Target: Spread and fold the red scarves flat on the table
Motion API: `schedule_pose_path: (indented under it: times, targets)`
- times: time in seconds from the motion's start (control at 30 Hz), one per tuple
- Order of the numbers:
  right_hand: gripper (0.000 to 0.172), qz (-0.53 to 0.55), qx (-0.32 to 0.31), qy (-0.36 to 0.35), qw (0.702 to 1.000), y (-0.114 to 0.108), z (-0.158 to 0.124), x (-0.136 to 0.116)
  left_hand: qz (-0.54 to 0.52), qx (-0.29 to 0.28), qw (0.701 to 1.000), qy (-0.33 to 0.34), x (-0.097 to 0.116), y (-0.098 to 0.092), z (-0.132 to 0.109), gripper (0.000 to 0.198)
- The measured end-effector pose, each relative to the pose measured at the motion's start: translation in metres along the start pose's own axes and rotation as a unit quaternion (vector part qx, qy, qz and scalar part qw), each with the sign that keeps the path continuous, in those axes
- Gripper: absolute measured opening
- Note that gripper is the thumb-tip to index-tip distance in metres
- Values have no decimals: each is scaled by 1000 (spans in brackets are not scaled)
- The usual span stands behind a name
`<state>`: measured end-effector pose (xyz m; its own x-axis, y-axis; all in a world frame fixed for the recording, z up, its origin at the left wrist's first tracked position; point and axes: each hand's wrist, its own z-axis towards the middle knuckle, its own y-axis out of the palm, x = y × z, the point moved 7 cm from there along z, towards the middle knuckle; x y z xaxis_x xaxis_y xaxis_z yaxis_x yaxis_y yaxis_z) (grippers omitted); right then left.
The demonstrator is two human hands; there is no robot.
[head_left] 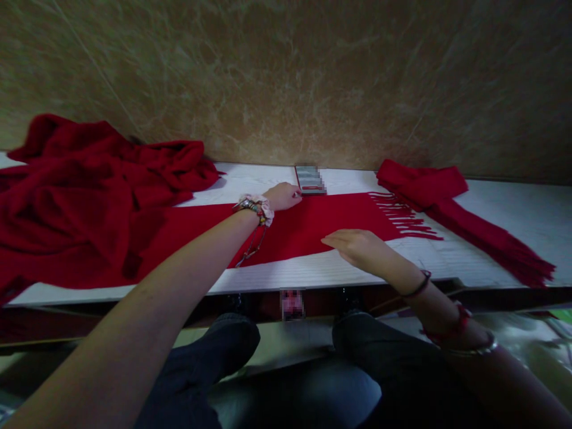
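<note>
A red fringed scarf lies flat across the white tabletop, its fringe pointing right and its left part running under a heap of red cloth. My left hand is at the scarf's far edge, fingers curled closed; whatever they may hold is hidden. At the near edge, my right hand is open, its fingers stretched out and close together over the scarf. Just past my left hand is a flat, pixelated rectangular object, whose kind I cannot make out.
Crumpled red cloth piles up on the left of the white table. Another red scarf, folded narrow with a fringed end, lies on the right. A brown marbled wall rises behind. My legs are below the table's near edge.
</note>
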<state>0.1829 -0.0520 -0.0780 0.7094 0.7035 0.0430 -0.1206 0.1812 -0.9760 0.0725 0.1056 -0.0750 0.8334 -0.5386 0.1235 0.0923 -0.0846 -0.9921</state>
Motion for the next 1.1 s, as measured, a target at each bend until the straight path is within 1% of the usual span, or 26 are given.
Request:
schedule_pose_path:
  times: [0.17,0.33,0.47,0.63,0.73,0.83,1.0,1.1]
  targets:
    - [33,-47,4,-11,999,0,4,-7,-20,-21,999,-38,0,-4,14,34]
    - [27,-69,17,10,997,1,8,-11,-49,-48,996,-55,-5,-2,21,30]
    - [20,-82,37,14,996,2,12,-16,-79,-52,994,-58,-11,1,23,34]
    - [15,-112,59,3,992,2,17,-26,-134,-61,988,-43,-17,5,25,34]
    - [17,-126,57,3,990,3,18,-29,-166,-50,984,-39,-21,5,28,31]
    - [19,-138,64,-1,988,2,17,-30,-195,-25,980,-42,-23,3,30,30]
    - [21,-152,76,7,985,0,17,-30,-243,2,969,-47,-25,-5,23,33]
    - [19,-158,65,25,985,-1,23,-33,-257,10,965,-50,-25,-8,19,34]
